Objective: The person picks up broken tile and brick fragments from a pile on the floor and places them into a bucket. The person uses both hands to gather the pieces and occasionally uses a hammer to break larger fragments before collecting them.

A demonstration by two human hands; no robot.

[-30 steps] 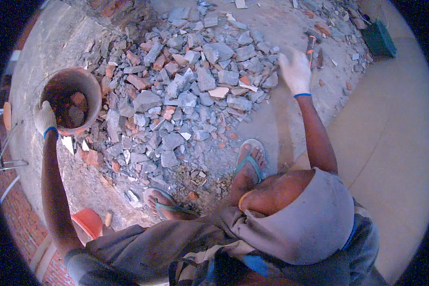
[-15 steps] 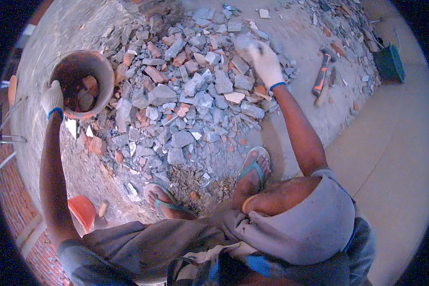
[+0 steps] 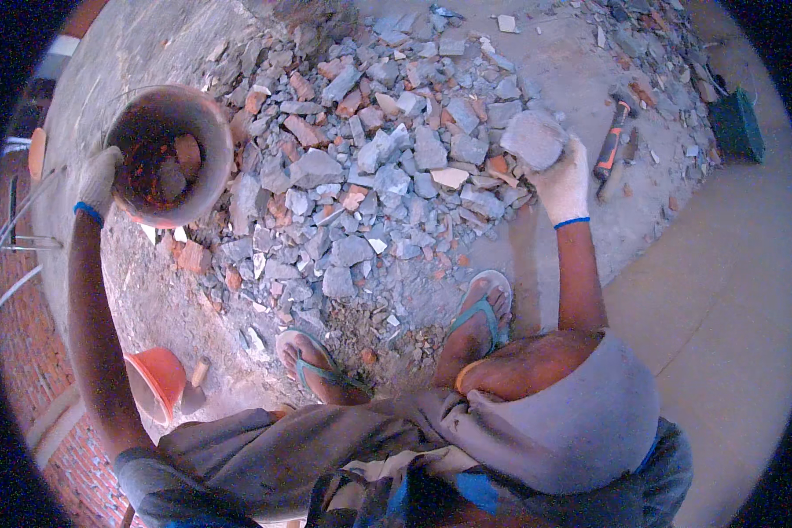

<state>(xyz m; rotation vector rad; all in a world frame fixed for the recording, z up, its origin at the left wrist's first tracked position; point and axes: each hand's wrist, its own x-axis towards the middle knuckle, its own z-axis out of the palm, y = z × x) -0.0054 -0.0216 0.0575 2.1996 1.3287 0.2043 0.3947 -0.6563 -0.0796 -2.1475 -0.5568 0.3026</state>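
My left hand (image 3: 99, 183), in a white glove with a blue cuff, is closed on the left rim of a dusty bucket (image 3: 221, 167). The bucket leans with its mouth toward me, and a reddish piece (image 3: 187, 156) and a greyish piece (image 3: 171, 179) lie inside. In my gloved right hand (image 3: 563, 183) is a rounded grey chunk of rubble (image 3: 534, 139), raised at the right edge of the rubble pile (image 3: 352, 176). The fingers go round its right and lower side and are partly hidden. Broken concrete, brick and tile bits make up the pile between both hands.
To the right of the pile lie an orange-and-black handled hammer (image 3: 609, 145) and a wooden-handled tool (image 3: 620, 167). A dark green container (image 3: 737, 123) stands beside more rubble at far right. An orange bowl (image 3: 160, 380) and a trowel (image 3: 198, 378) are near my left arm.
My right hand has moved from the pile's far right part toward me and to the right, carrying the rubble chunk. The bucket, still gripped by my left hand, shows its mouth more squarely.
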